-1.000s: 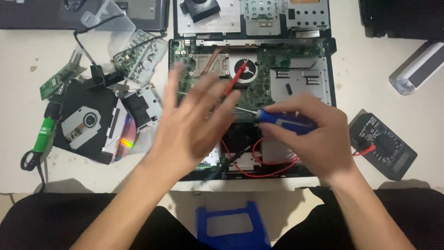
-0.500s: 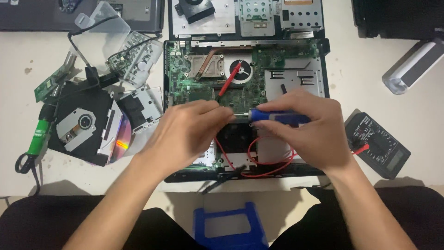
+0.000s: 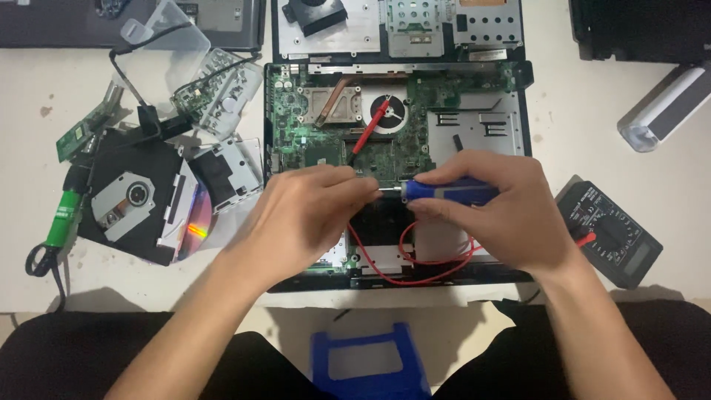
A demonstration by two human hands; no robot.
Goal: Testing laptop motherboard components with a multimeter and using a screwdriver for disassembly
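My left hand (image 3: pixel 304 218) hides the screwdriver (image 3: pixel 444 192) tip; my fingers (image 3: pixel 444 172) cover its handle; the blue stool (image 3: pixel 370 363) is cropped below.

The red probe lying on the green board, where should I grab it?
Grip the red probe by its thick plastic handle near the fan, coming from above. It lies slanted and uncovered there, while its thin lower tip points toward the left hand, close to the board.

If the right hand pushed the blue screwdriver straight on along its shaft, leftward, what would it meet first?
The right hand aims the blue screwdriver leftward. Its metal tip already sits at the left hand's fingertips, so those fingers likely come first; depth is hard to judge.
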